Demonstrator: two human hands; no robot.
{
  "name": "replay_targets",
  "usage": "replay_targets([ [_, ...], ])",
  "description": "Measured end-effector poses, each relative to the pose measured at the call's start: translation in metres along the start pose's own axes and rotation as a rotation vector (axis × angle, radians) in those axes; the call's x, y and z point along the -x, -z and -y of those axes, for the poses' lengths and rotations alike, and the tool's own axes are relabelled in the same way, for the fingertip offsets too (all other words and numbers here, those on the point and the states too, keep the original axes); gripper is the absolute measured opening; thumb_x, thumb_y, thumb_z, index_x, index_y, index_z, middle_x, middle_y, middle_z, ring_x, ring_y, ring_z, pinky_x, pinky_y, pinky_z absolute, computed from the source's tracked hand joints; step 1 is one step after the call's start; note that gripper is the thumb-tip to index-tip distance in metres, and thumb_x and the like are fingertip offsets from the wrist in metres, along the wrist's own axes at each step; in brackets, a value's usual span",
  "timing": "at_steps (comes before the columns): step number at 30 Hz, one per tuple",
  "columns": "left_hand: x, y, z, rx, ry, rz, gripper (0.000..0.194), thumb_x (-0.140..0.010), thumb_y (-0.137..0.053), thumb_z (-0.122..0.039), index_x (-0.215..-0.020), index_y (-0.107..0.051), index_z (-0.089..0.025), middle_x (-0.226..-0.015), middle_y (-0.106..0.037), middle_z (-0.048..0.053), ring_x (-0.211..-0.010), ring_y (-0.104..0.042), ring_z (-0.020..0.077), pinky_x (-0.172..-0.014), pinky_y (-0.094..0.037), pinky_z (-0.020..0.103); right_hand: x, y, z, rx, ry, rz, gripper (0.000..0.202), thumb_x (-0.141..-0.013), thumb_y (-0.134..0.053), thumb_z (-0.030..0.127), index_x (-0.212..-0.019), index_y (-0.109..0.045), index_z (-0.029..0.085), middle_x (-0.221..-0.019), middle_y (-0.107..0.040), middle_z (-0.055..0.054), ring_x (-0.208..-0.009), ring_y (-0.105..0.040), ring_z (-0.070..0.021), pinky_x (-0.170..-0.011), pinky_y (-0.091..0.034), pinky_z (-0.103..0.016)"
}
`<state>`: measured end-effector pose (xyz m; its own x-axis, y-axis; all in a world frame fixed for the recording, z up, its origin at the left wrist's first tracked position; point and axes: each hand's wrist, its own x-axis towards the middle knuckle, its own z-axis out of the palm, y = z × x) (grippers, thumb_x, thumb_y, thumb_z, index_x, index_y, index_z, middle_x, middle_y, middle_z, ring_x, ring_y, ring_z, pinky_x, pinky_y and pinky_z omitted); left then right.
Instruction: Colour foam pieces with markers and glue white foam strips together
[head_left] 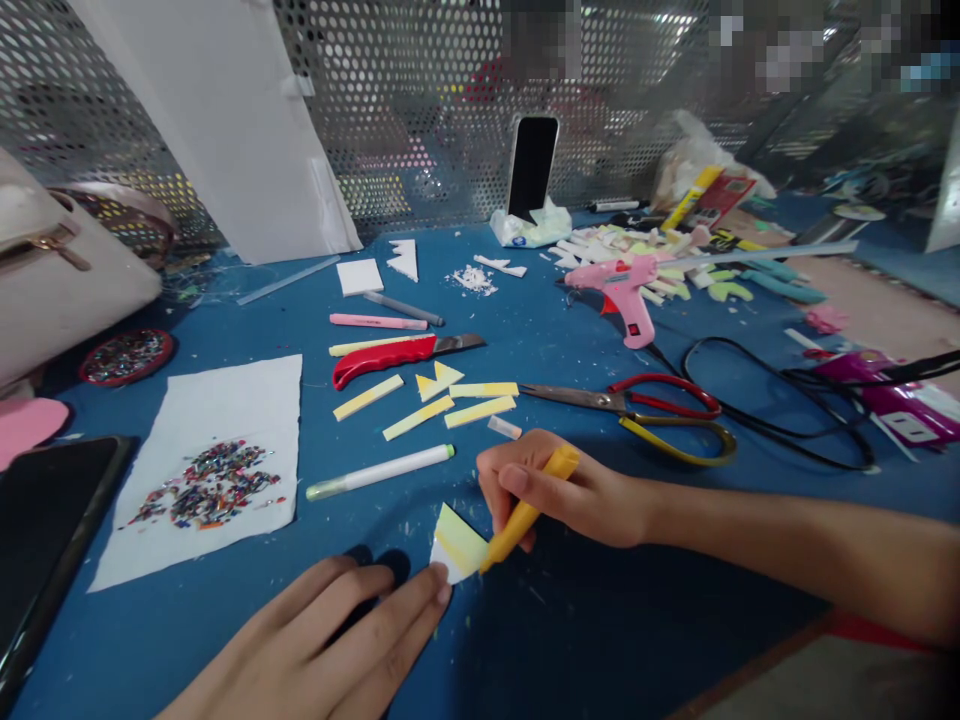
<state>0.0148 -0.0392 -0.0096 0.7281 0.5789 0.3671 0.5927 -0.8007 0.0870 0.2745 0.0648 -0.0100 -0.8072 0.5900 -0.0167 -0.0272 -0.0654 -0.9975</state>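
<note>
My right hand (551, 490) grips a yellow marker (529, 508), its tip touching the right edge of a small foam-like piece (459, 545). That piece is coloured pale yellow-green and yellow at the top and is white below. With fingers stretched out, my left hand (337, 630) lies flat on the table, its fingertips pressing the white lower end. A white marker with a green end (381, 472) lies just above the left hand. Beyond it are several yellow-edged strips (418, 418) and a zigzag yellow piece (439, 381). A small pale cap (505, 427) rests near my right knuckles.
A red-handled cutter (390, 358) lies mid-table with its blade exposed. Scissors (622, 398) and a pink glue gun (621, 290) with a looping cord are to the right. Left are a paper with glittery bits (210, 400) and a dark phone (56, 540). Another phone (533, 165) stands behind.
</note>
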Motion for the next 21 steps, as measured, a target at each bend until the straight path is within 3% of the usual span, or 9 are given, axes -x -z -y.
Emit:
replay_targets([
  [5, 0.0010, -0.0031, 0.0016, -0.013, -0.014, -0.011, 0.039, -0.112, -0.030, -0.035, -0.127, -0.063, -0.023, -0.126, -0.071, -0.010, -0.100, -0.057, 0.0134, -0.089, -0.040, 0.032, -0.0027, -0.0005, 0.0008, 0.052, 0.041, -0.020, 0.036, -0.099, -0.060, 0.046, -0.095, -0.064, 0.010, -0.081, -0.061, -0.003, -0.069, -0.059, -0.0079, -0.064, -0.050, -0.019],
  [11, 0.0014, -0.0045, 0.0006, -0.021, -0.010, -0.027, 0.040, -0.113, -0.028, -0.033, -0.125, -0.065, -0.024, -0.125, -0.072, -0.011, -0.099, -0.057, 0.0127, -0.089, -0.040, 0.030, -0.0008, 0.0006, 0.0003, -0.006, 0.015, 0.053, 0.051, -0.102, -0.049, 0.052, -0.079, -0.063, 0.009, -0.074, -0.058, -0.002, -0.056, -0.058, -0.0068, -0.052, -0.046, -0.017],
  [16, 0.0023, -0.0027, 0.0019, -0.038, -0.015, -0.018, 0.040, -0.112, -0.029, -0.034, -0.125, -0.066, -0.025, -0.127, -0.070, -0.012, -0.101, -0.057, 0.0125, -0.090, -0.040, 0.030, 0.0001, 0.0006, -0.0014, 0.018, 0.024, 0.018, 0.042, -0.100, -0.056, 0.051, -0.091, -0.064, 0.010, -0.081, -0.061, -0.003, -0.065, -0.060, -0.0083, -0.061, -0.050, -0.020],
  [19, 0.0028, 0.0016, 0.0041, -0.043, -0.041, 0.041, 0.040, -0.112, -0.030, -0.031, -0.130, -0.065, -0.025, -0.131, -0.068, -0.012, -0.105, -0.056, 0.0126, -0.092, -0.040, 0.029, 0.0004, 0.0004, -0.0016, 0.000, 0.012, 0.045, 0.049, -0.103, -0.049, 0.052, -0.081, -0.064, 0.010, -0.076, -0.059, -0.003, -0.060, -0.060, -0.0077, -0.054, -0.048, -0.018],
  [21, 0.0026, 0.0047, 0.0053, -0.049, -0.066, 0.102, 0.040, -0.112, -0.029, -0.025, -0.134, -0.063, -0.024, -0.135, -0.066, -0.011, -0.108, -0.055, 0.0125, -0.093, -0.040, 0.029, 0.0004, 0.0001, -0.0018, -0.004, 0.029, 0.021, 0.046, -0.101, -0.053, 0.051, -0.085, -0.065, 0.010, -0.079, -0.059, -0.003, -0.062, -0.060, -0.0079, -0.058, -0.049, -0.019],
])
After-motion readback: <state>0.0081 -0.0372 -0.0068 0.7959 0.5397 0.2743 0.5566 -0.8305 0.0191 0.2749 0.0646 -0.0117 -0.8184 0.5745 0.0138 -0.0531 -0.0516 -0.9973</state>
